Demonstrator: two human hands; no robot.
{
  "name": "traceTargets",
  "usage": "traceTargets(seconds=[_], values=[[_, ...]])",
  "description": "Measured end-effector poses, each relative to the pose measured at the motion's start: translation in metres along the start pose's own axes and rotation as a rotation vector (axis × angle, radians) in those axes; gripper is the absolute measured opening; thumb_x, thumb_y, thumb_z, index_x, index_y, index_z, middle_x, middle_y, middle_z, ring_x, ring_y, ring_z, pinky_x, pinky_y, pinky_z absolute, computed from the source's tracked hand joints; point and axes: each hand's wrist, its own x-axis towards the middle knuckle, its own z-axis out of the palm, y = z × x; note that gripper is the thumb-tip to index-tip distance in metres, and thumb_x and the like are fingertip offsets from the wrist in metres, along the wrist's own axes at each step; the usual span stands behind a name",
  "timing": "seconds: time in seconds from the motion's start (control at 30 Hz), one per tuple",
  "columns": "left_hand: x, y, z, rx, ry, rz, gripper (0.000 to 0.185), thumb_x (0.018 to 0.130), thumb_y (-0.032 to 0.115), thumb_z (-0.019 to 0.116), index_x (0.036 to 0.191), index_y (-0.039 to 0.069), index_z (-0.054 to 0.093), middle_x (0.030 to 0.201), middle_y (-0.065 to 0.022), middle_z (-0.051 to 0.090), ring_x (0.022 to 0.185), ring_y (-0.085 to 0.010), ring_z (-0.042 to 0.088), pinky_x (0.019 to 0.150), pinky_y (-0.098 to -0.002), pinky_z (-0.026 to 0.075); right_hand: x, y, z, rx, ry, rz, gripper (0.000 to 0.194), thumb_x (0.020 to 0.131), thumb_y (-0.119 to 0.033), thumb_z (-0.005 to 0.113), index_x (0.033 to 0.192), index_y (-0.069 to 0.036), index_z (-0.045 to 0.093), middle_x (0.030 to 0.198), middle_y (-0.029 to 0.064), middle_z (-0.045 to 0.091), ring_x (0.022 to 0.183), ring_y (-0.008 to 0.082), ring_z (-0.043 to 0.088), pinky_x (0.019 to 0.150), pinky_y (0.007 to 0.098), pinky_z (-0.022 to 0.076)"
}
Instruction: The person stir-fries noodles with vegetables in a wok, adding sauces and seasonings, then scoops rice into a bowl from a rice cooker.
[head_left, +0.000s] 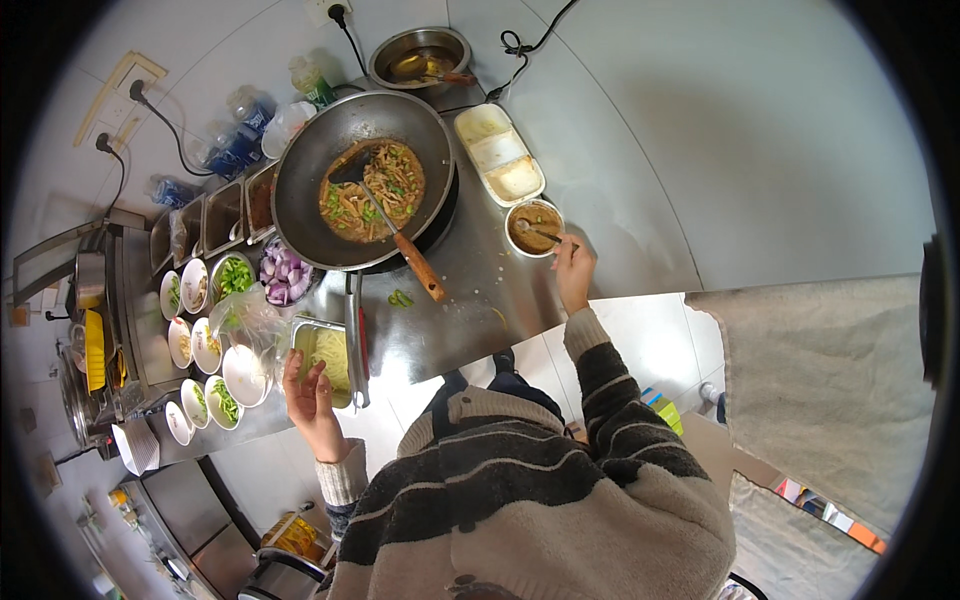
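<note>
My right hand (574, 274) grips the dark handle of a small spoon (544, 232). Its tip rests in a white tub (509, 239) of brown seasoning. My left hand (315, 412) holds nothing, fingers apart, just in front of a metal container (345, 399) of pale shredded vegetable. Between and beyond both hands sits a large dark wok (300, 187) with shredded food and green pepper pieces (375, 199) in brown sauce. A spatula with a wooden handle (417, 264) leans in the wok, its handle over the rim. The wok's metal handle (357, 345) points towards me.
A three-part seasoning box (501, 154) stands behind the tub. At the back is a steel bowl of oil (379, 67) with a ladle. Left lie chopped purple onions (285, 274), several paper bowls (180, 424), steel bins (223, 217) and a plastic bag (247, 319). Power cords (517, 52) run along the wall.
</note>
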Motion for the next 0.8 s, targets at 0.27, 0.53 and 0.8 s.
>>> traceTargets(seconds=[0.27,0.53,0.8], values=[[-0.003,0.0,0.002,0.016,0.0,-0.003,0.045,0.088,-0.002,0.052,0.132,0.001,0.042,0.14,-0.0107,0.041,0.107,-0.0199,0.055,0.091,-0.0292,0.044,0.001,-0.001,-0.004,0.143,0.088,0.101,0.022,0.097,-0.013,0.046,0.098,0.003,0.061,0.069,0.0043,0.057,0.049,0.0064,0.048,0.044,0.0225,0.0444],[-0.004,-0.002,0.002,0.006,-0.018,-0.006,0.044,0.088,-0.003,0.051,0.131,0.001,0.043,0.141,-0.0111,0.04,0.108,-0.0214,0.055,0.091,-0.03,0.044,0.002,0.007,0.004,0.135,0.085,0.095,0.023,0.097,-0.014,0.046,0.099,0.004,0.061,0.069,0.0044,0.058,0.05,0.006,0.049,0.045,0.0223,0.0464],[-0.006,-0.003,0.001,0.008,-0.014,-0.004,0.045,0.088,-0.003,0.051,0.132,0.001,0.042,0.141,-0.011,0.04,0.108,-0.0215,0.055,0.09,-0.0291,0.044,0.001,0.006,0.006,0.153,0.049,0.165,0.027,0.098,-0.022,0.047,0.104,0.002,0.059,0.073,0.004,0.058,0.056,0.0085,0.052,0.049,0.023,0.0427]])
